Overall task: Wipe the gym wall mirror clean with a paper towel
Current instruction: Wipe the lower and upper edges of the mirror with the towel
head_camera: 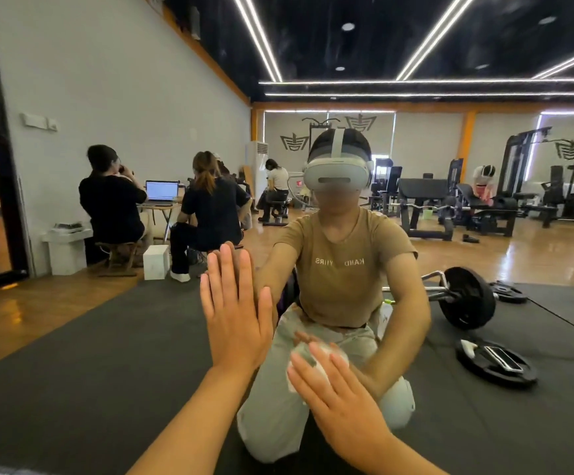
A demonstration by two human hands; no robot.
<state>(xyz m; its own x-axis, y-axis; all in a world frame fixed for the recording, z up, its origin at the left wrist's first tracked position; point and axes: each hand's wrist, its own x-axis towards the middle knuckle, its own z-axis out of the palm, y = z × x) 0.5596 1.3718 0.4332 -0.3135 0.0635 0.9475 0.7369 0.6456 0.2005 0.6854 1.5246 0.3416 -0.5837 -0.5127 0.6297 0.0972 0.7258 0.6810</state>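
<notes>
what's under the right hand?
A crumpled white paper towel, pressed against the mirror by the right hand. Its middle is hidden under the palm and fingers.

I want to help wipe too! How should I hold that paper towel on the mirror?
The paper towel is a crumpled wad, pressed against the mirror under the right hand. Come straight at the glass and lay flat fingers over its bulging middle, as that hand does. It is soft, with no handle or edge, so pressing probably works better than pinching. The left hand rests flat on the glass.

Your view takes in a barbell, weight plate, open laptop, white box, weight bench and black floor mat.
</notes>
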